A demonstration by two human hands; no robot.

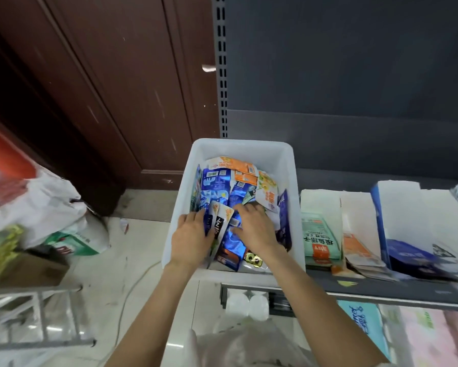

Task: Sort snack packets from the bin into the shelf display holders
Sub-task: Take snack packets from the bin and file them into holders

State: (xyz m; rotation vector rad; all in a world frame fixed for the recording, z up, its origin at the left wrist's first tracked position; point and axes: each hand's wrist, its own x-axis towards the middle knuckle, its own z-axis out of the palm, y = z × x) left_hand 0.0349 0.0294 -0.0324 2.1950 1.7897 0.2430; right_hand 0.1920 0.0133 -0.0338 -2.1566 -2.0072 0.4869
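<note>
Dark shelf (354, 283), white bin (238, 148) at its left end, left hand (189, 241) gripping packets (218, 223), right hand (254, 226) spread flat

A small shop, by its fittings — a grey metal shelf (381, 288) on a slotted upright (221, 75), the retail gondola sort. Cardboard display holders (397, 207) stand in a row along it at the right, packaged goods fill the shelf below, and a white bin (288, 160) of snack packets (217, 181) sits at its left end — stock for display.

Bin (286, 165), holders (397, 207) on blurry shelf (381, 286)
</note>
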